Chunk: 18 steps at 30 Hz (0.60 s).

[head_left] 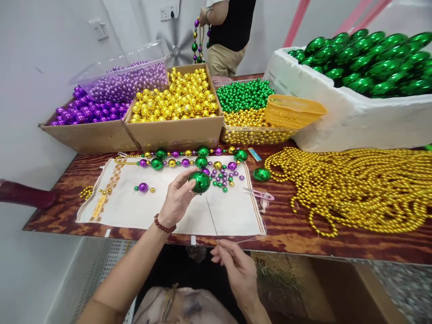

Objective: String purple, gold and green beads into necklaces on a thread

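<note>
My left hand [177, 198] is closed on a large shiny green ball bead [200, 182], held over a white cloth [141, 209] on the wooden table [303, 234]. My right hand [232, 263], near the table's front edge, pinches a long thin needle [212, 218] that points up toward the bead. A partly strung strand of green, gold and purple beads [189, 157] lies along the cloth's far edge. Several small loose beads [221, 177] lie scattered just right of the green ball.
Cardboard boxes of purple beads [91, 110] and gold beads [175, 96] stand at the back, beside a tub of small green and gold beads [246, 103]. A yellow basket [293, 110], a foam box of green balls [364, 58], gold strands [364, 189], small scissors [259, 194]. A person [229, 31] stands behind holding a beaded strand.
</note>
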Motion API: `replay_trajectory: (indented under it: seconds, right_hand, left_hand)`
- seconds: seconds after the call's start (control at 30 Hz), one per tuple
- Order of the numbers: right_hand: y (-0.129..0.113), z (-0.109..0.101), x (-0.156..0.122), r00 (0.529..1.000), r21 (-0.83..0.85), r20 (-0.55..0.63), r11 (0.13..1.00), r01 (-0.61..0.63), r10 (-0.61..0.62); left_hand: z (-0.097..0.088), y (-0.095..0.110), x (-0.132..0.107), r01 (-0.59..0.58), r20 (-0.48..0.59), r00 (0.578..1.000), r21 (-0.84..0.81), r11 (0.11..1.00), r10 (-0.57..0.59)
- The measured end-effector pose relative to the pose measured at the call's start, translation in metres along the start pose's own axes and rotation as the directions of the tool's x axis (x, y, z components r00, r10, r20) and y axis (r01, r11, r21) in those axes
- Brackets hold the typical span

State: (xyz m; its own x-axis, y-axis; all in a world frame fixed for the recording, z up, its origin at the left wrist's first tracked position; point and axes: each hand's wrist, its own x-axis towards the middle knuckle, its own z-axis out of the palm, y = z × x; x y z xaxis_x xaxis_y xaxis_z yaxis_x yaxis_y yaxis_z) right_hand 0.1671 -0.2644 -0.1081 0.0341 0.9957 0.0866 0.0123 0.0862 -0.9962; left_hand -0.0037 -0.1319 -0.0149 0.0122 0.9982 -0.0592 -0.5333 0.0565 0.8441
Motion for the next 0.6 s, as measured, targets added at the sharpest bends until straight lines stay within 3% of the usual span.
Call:
replay_trajectory:
  seconds: [0.27,0.6]
  right_hand:
    - [-0.0035,0.0046,0.0045,1.000,-0.030,0.006,0.999,-0.028,0.028]
    - [0.0033,0.0076,0.0052,0.999,-0.008,0.004,0.999,-0.047,0.047]
  left_hand:
    - [0.0033,0.0118,0.0016,0.105,0.008,0.994,-0.154,0.983,-0.105]
    - [0.0022,0.0086,0.0008,0.126,0.010,0.992,-0.171,0.977,-0.126]
